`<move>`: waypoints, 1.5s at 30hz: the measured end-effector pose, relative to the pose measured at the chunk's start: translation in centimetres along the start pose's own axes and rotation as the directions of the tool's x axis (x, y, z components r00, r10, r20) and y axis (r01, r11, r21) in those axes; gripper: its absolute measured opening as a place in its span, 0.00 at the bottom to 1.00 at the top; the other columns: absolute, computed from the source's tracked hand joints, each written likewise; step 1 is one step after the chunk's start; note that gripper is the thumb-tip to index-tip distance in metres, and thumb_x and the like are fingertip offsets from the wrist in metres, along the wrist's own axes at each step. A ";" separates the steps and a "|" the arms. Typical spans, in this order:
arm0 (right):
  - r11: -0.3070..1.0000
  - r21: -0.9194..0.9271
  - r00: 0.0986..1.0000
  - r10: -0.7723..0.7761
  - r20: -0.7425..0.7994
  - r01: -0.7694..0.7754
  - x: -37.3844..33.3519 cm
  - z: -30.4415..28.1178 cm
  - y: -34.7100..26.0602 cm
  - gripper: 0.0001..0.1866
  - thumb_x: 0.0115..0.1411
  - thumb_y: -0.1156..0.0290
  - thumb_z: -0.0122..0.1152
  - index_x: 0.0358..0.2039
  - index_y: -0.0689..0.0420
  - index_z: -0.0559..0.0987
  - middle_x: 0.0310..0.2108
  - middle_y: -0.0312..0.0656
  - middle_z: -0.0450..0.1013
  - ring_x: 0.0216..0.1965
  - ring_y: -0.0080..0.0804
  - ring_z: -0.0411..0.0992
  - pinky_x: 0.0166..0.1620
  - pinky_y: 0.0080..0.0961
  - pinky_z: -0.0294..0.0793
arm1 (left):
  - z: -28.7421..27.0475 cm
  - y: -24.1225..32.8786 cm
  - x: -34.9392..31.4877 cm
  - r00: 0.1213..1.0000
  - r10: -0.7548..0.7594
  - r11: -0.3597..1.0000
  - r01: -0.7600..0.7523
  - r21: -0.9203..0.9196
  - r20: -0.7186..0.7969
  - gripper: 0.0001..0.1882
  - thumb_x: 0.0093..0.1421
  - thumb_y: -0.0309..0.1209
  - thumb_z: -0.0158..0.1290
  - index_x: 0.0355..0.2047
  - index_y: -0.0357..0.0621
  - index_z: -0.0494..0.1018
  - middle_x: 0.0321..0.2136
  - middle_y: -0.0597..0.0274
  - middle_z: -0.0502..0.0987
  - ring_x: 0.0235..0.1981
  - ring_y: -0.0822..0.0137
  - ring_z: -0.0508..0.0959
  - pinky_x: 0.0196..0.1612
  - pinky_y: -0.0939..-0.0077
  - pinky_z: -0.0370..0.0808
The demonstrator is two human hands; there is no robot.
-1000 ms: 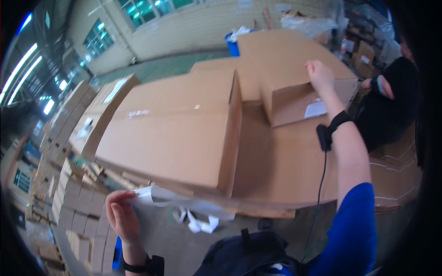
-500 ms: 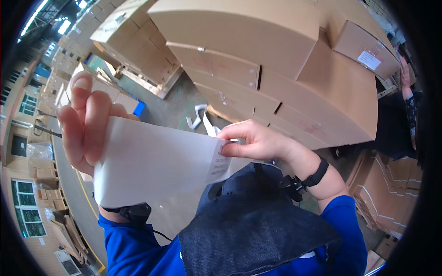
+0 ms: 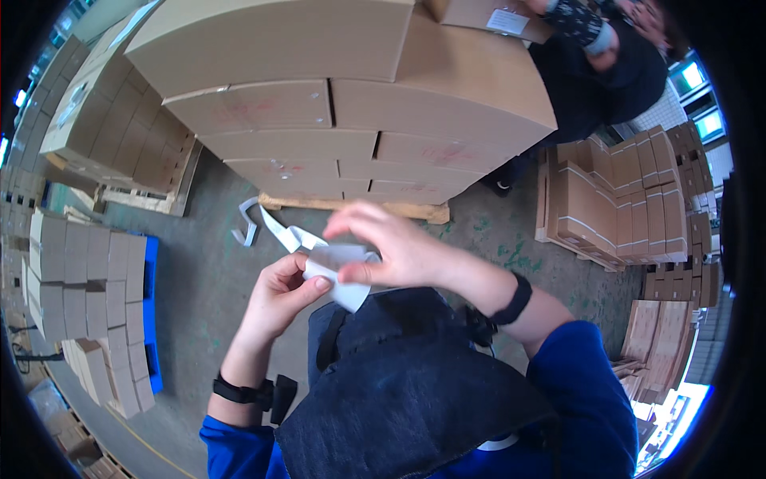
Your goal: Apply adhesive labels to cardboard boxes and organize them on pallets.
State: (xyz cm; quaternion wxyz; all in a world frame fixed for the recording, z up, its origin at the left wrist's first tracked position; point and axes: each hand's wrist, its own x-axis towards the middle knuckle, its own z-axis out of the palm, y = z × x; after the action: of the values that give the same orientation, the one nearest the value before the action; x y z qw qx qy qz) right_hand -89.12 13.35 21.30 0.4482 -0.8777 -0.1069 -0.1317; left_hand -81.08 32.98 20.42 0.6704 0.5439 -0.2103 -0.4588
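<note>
The white paper strip (image 3: 351,298) is sitting between your two hands, folding over on itself and drooping below your right thumb. Your left hand (image 3: 279,297) is grasping its near left edge, thumb pressing on top and fingers curling behind. Your right hand (image 3: 407,254) is arching over its other side, the fingers standing loosely apart from the thumb; blur is hiding whether that thumb is touching the paper, so I cannot tell. Nearer to you than the fingers, a dark apron (image 3: 415,383) is lying between your blue sleeves (image 3: 578,375).

Just past your left fingertips, a white scrap (image 3: 250,223) is curling on the grey floor (image 3: 207,295), which is showing green patches out to the right of your fingers. Straight ahead of them, a wooden pallet (image 3: 431,211) is bearing a tall stack of brown cartons (image 3: 439,112), with a large carton (image 3: 271,40) resting on top. Well to the left of your fingers, a blue pallet (image 3: 152,319) is carrying smaller boxes (image 3: 64,279), and a yellow line (image 3: 152,447) is running along the floor behind them. Well to the right, strapped cardboard (image 3: 586,207) is lying in piles. Ahead and to the right, a co-worker (image 3: 598,84) in dark clothing is standing beside the stack, and bright windows (image 3: 692,77) are glowing farther out.
</note>
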 end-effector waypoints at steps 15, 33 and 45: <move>0.564 0.825 0.453 0.745 -0.490 -0.035 -8.2 -12.1 5.5 0.11 0.55 0.69 0.51 0.37 0.61 0.72 0.30 0.39 0.72 0.29 0.23 0.70 0.26 0.19 0.70 | 1.8 1.9 5.9 0.959 0.280 0.657 -0.163 0.736 -0.038 0.30 0.45 0.15 0.47 0.52 0.41 0.62 0.44 0.59 0.67 0.33 0.78 0.70 0.29 0.87 0.68; 0.135 0.968 0.738 0.671 0.066 -0.209 7.6 -23.2 18.6 0.12 0.54 0.69 0.56 0.39 0.55 0.70 0.34 0.36 0.71 0.34 0.25 0.71 0.37 0.25 0.71 | 15.2 7.6 20.1 0.954 0.174 0.957 -0.105 0.270 -0.245 0.45 0.44 0.13 0.47 0.61 0.49 0.40 0.56 0.45 0.56 0.16 0.86 0.61 0.20 0.93 0.61; -0.041 0.987 0.662 0.737 0.136 -0.156 17.6 -22.9 28.3 0.12 0.55 0.69 0.55 0.38 0.62 0.71 0.35 0.41 0.72 0.37 0.34 0.70 0.41 0.36 0.70 | 14.6 5.3 14.6 0.784 0.090 0.971 0.070 0.230 -0.614 0.44 0.42 0.16 0.50 0.60 0.46 0.46 0.55 0.48 0.58 0.17 0.85 0.64 0.22 0.92 0.64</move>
State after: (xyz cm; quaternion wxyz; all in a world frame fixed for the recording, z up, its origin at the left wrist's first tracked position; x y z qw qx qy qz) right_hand -67.02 -20.39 18.51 0.9201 -0.2952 0.2489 -0.0656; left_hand -83.24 12.73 26.77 0.6336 0.7402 -0.0352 -0.2221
